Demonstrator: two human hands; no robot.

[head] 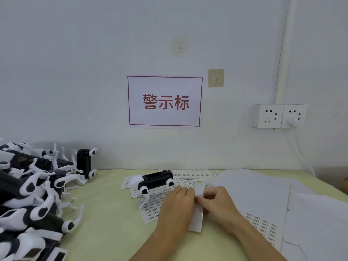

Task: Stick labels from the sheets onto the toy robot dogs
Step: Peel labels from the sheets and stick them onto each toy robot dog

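Note:
One black-and-white toy robot dog [154, 180] lies on its back on label sheets [190, 175] spread over the yellow-green table. Just in front of it, my left hand [177, 206] and my right hand [219, 202] meet and both pinch a narrow white label strip [196, 217] that hangs down between them. The fingertips hide the strip's top. More printed label sheets [263, 226] lie under my right forearm.
A big heap of toy robot dogs [33, 191] fills the left side of the table. Blank white sheets [293, 200] cover the right side. On the wall behind are a red-bordered sign [164, 101], two hooks and a double socket [279, 116] with a cable.

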